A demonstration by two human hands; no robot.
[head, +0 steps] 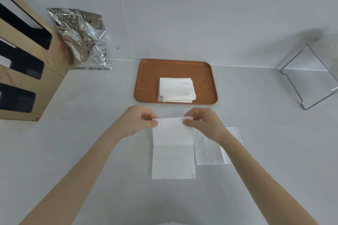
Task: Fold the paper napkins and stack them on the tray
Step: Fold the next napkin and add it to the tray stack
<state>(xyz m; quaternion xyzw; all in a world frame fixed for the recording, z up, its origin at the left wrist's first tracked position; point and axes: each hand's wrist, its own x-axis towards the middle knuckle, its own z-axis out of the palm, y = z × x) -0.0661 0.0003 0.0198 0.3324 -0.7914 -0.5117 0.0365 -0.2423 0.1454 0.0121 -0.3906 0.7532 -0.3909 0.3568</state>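
A white paper napkin [172, 153] lies lengthwise on the pale table in front of me, with a crease across its middle. My left hand [140, 120] pinches its far left corner and my right hand [203, 121] pinches its far right corner, lifting the far edge a little. More flat white napkins [208, 150] lie to the right, partly under my right forearm. Beyond my hands sits an orange-brown tray [148, 80] holding a stack of folded napkins [176, 89].
A cardboard box with black cut-outs [27, 71] stands at the left, with a crumpled silver foil bag [82, 38] behind it against the wall. A clear acrylic stand [311, 78] sits at the far right.
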